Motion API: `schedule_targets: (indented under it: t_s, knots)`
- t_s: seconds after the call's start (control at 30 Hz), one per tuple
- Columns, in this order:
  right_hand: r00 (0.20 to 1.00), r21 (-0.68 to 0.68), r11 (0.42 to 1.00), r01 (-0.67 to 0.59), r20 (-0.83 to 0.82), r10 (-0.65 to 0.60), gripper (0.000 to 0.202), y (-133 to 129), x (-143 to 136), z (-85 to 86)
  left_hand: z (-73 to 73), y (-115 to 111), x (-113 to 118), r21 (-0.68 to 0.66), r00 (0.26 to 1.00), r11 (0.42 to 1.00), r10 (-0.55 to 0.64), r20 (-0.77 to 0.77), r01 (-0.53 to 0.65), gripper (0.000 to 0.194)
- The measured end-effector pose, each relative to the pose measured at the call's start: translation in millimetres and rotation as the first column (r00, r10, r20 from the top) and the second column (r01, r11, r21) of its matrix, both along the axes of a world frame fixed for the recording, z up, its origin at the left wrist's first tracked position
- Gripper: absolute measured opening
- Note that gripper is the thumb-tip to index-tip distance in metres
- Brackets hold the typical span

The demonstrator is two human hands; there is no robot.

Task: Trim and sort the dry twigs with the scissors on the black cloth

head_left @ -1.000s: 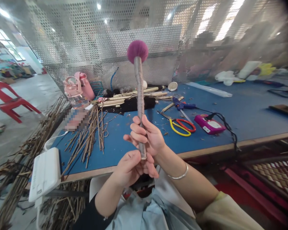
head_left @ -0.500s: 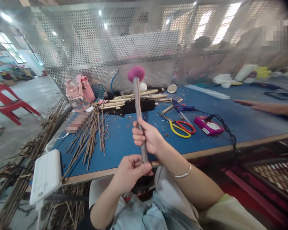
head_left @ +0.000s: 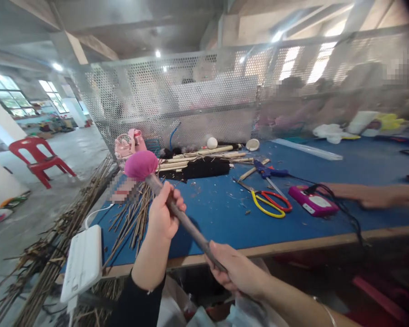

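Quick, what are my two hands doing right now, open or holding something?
Left hand: closed around the grey stick, below its round magenta head.
Right hand: closed around the same stick, farther down.

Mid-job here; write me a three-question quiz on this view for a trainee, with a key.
1. True or false: the left hand grips the stick nearer its pink-purple head than the right hand does.
2. Which two bright colours show on the scissors?
3. Where does the red chair stand? A: on the tabletop; B: on the floor; C: on the sticks.

Key: 1 true; 2 red and yellow; 3 B.
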State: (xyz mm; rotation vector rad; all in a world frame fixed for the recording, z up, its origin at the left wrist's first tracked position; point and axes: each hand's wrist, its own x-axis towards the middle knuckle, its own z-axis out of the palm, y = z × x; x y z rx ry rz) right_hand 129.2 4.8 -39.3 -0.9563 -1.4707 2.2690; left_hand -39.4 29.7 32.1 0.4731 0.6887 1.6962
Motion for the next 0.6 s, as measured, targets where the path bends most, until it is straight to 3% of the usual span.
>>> schedule_targets:
  t_s: [0.07,0.1,0.2,0.27,0.3,0.33,0.4,0.47,0.53,0.6]
  knots:
    - [0.986,-0.169,0.974,-0.15,-0.095,0.135,0.057,1,7,-7.7,2.9,-1,1,0.105,0.989,0.986,-0.138,0.046,0.132,0.032]
    - [0.958,-0.257,0.93,-0.265,-0.178,0.224,0.057,2,12,-12.1,3.4,-3,1,0.156,0.975,0.965,-0.218,0.044,0.209,0.035]
    - [0.794,-0.368,0.716,-0.593,-0.415,0.444,0.057,8,27,-28.1,4.7,-10,-7,0.258,0.95,0.923,-0.307,0.051,0.285,0.032]
    - [0.724,-0.367,0.633,-0.682,-0.465,0.509,0.058,11,32,-38.8,6.7,-13,-13,0.289,0.954,0.924,-0.287,0.093,0.25,0.03]
    - [0.725,-0.356,0.641,-0.681,-0.455,0.517,0.059,11,33,-42.9,7.6,-14,-14,0.295,0.956,0.927,-0.272,0.109,0.231,0.031]
    - [0.754,-0.333,0.687,-0.646,-0.418,0.507,0.059,12,33,-45.4,8.1,-16,-13,0.295,0.958,0.929,-0.265,0.111,0.223,0.033]
    - [0.857,-0.232,0.838,-0.493,-0.295,0.422,0.058,11,31,-44.3,7.5,-19,-6,0.278,0.962,0.932,-0.263,0.076,0.233,0.037]
    - [0.949,-0.055,0.961,-0.272,-0.183,0.258,0.054,8,30,-34.7,5.0,-22,2,0.257,0.966,0.934,-0.257,0.001,0.249,0.033]
    - [0.986,0.097,0.991,-0.088,-0.134,0.101,0.052,2,31,-20.6,2.4,-25,6,0.252,0.967,0.933,-0.25,-0.055,0.256,0.037]
    - [0.988,0.175,0.982,0.078,-0.144,-0.053,0.053,-5,35,-9.2,1.3,-26,-1,0.274,0.981,0.942,-0.193,-0.023,0.192,0.065]
